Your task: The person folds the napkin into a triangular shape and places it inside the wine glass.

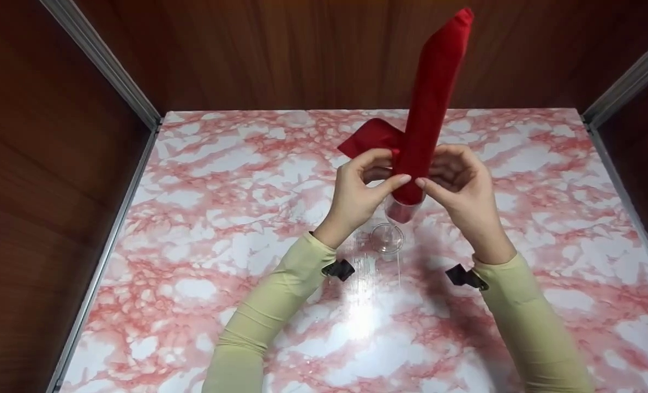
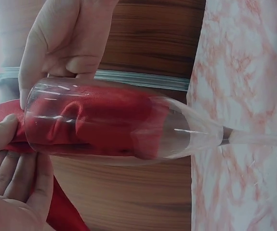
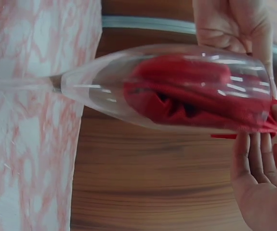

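Observation:
A long, narrow folded red napkin [image 1: 430, 93] stands upright with its lower end inside a clear champagne flute [image 3: 114, 98]. Through the glass, the tucked cloth [image 2: 114, 122] looks creased and stops above the bottom of the bowl. My left hand [image 1: 359, 188] pinches the napkin just above the rim, thumb in front and fingers behind. From the other side my right hand [image 1: 466, 183] grips it the same way, the two thumbs almost meeting. A loose pointed flap [image 1: 372, 136] of red cloth sticks out to the left behind my left hand.
The flute's round foot [image 1: 388, 238] is on the red-and-white marbled tabletop [image 1: 220, 218]. Dark wooden panels [image 1: 275, 54] with metal edge strips [image 1: 106, 60] enclose the back and sides. Black straps [image 1: 339, 269] hang at both wrists.

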The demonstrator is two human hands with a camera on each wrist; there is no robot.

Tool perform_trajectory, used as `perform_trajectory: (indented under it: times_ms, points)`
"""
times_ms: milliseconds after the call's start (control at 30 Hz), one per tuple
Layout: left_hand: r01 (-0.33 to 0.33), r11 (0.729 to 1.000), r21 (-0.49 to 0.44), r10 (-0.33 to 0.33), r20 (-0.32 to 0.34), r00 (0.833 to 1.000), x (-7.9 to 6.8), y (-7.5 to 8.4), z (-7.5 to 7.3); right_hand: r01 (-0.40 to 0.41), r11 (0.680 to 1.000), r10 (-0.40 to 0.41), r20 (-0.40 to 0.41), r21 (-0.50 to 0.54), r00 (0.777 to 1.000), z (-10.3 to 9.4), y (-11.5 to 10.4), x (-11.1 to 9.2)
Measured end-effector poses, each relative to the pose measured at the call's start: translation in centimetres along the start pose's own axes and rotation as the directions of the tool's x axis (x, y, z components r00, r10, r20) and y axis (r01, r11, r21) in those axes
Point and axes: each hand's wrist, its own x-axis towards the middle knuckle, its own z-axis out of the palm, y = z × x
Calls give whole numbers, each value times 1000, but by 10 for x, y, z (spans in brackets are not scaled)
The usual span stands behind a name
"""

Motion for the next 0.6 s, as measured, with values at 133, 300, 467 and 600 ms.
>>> perform_trajectory:
  times_ms: [133, 300, 467, 600]
  points:
    - [-4, 1000, -5, 5, 31, 1000, -1, -1, -1, 4, 1000, -4, -17, -4, 1000, 1, 2, 0]
    - [2, 1000, -16, -1, 73, 997, -1, -1, -5, -4, 1000, 4, -5, 17, 1000, 0, 3, 0]
    - [14, 999, -33, -11, 108, 994, -2, -2, -9, -17, 999, 16, 12, 41, 1000, -2, 4, -1]
    - [32, 998, -52, -25, 131, 991, -2, -2, -11, -33, 999, 32, 18, 38, 999, -4, 5, -2]
